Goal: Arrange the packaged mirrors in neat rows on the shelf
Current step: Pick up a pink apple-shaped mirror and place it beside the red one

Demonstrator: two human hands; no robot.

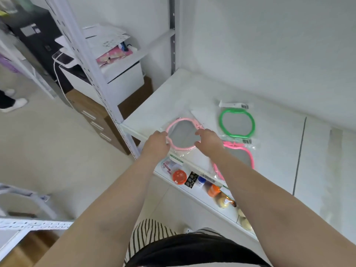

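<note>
Three packaged mirrors lie on the white shelf [279,143]. A pale pink-framed mirror [183,132] in a clear bag sits near the shelf's front left corner. My left hand [156,145] grips its left rim and my right hand [209,140] grips its right rim. Behind and to the right lies a green-framed mirror [237,124] with a barcode header. A bright pink-framed mirror [240,157] rests at the front, partly hidden under my right forearm.
The shelf's white upright post [107,105] stands at the left corner. A lower shelf [200,191] holds an orange jar [179,176] and small bottles. A white cabinet [123,78] with papers stands behind the post. Another person's feet [11,102] show at far left.
</note>
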